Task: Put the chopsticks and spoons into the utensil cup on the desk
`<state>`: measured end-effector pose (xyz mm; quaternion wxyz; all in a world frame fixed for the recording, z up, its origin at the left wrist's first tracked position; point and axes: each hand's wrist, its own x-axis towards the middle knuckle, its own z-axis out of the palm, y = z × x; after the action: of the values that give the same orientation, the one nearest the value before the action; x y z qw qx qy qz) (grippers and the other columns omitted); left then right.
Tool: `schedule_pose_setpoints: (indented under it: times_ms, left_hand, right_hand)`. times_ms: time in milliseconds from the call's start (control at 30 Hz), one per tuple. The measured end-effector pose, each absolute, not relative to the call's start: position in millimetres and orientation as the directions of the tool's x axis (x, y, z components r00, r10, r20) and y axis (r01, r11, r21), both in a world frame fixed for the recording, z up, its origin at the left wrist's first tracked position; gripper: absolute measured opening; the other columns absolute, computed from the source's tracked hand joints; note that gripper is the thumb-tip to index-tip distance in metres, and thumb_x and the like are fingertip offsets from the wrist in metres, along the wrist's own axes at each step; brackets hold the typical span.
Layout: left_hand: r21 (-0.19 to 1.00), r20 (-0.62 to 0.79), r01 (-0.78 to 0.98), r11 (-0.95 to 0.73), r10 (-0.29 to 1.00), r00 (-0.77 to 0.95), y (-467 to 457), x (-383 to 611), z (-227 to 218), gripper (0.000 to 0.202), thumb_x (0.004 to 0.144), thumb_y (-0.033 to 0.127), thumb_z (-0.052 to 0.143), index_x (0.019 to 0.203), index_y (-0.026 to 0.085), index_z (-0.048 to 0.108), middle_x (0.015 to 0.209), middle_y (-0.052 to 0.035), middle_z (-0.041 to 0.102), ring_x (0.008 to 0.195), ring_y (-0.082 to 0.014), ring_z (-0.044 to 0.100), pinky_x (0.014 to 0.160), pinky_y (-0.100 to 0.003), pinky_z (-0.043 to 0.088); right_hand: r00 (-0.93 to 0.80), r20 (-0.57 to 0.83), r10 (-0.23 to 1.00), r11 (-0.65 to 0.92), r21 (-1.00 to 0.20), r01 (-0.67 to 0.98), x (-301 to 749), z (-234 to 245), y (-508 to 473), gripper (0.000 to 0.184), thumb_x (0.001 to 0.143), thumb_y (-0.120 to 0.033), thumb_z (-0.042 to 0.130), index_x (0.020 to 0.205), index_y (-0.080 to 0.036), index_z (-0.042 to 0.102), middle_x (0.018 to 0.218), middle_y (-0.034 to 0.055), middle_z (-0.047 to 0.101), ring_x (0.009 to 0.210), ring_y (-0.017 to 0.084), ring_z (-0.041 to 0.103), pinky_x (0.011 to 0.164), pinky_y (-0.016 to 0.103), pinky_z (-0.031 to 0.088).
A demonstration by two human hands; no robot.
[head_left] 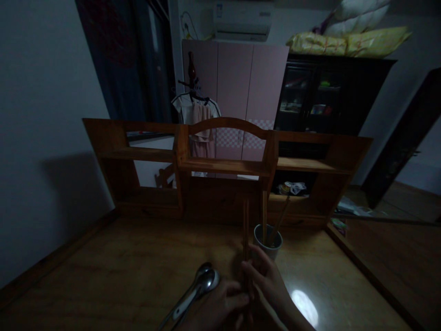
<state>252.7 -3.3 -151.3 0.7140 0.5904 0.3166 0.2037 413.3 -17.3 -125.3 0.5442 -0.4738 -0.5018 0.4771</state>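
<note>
My left hand (pixel 220 307) and my right hand (pixel 267 280) meet low in the middle of the view, both closed around a pair of wooden chopsticks (pixel 245 230) held upright. Just right of them a white cup (pixel 268 242) stands on the wooden desk (pixel 113 271) with more chopsticks (pixel 264 211) leaning inside it. Two metal spoons (pixel 203 282) lie on the desk right by my left hand.
A wooden shelf unit (pixel 223 165) runs along the back of the desk. Behind it are a pink wardrobe (pixel 241 92), a dark glass cabinet (pixel 317 101), clothes on a stand (pixel 198 115) and an air conditioner (pixel 241 20). A white wall is on the left.
</note>
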Motion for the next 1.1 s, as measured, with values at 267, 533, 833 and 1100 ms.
schedule_pose_setpoints:
  times_ms: [267,533,833,1100]
  left_hand:
    - [0.972,-0.202,-0.006,0.236,0.845,0.494,-2.2,250.5,-149.5,0.044,0.078,0.057,0.058,0.085,0.014,0.071,0.077,-0.0049,0.069,0.069,-0.0177,0.061,0.067,-0.028,0.045]
    - [0.944,-0.138,-0.250,0.218,0.944,0.301,14.4,250.3,-133.7,0.056,0.071,0.061,0.066,0.098,0.012,0.072,0.092,-0.0111,0.073,0.085,-0.0251,0.067,0.075,-0.032,0.051]
    - [0.978,-0.105,-0.133,0.158,0.934,0.341,13.9,250.6,-136.2,0.048,0.073,0.057,0.068,0.080,0.011,0.074,0.072,-0.0055,0.071,0.075,-0.0205,0.066,0.065,-0.023,0.048]
    - [0.983,-0.122,-0.081,0.165,0.917,0.379,10.7,249.8,-133.7,0.046,0.074,0.056,0.067,0.078,0.011,0.074,0.066,-0.0027,0.068,0.061,-0.0145,0.060,0.054,-0.021,0.040]
  right_hand:
    - [0.011,0.022,1.000,0.023,-0.994,-0.105,410.4,-119.2,-18.7,0.061,0.074,-0.055,0.071,0.121,-0.021,0.052,0.066,-0.0019,0.064,0.042,0.010,0.051,0.037,0.019,0.036]
    - [-0.203,-0.028,0.979,-0.053,-0.991,-0.119,409.6,-126.3,-19.4,0.044,0.075,-0.049,0.072,0.103,-0.017,0.061,0.067,-0.0006,0.067,0.040,0.008,0.050,0.040,0.018,0.037]
    - [-0.378,-0.066,0.923,-0.105,-0.991,-0.083,405.9,-127.2,-25.2,0.043,0.078,-0.047,0.069,0.103,-0.013,0.062,0.068,0.0020,0.070,0.037,0.006,0.050,0.038,0.015,0.036]
    - [-0.408,-0.123,0.904,-0.139,-0.990,-0.008,413.2,-124.1,-26.7,0.040,0.076,-0.043,0.072,0.104,-0.014,0.068,0.077,0.0065,0.073,0.050,0.013,0.063,0.044,0.018,0.043]
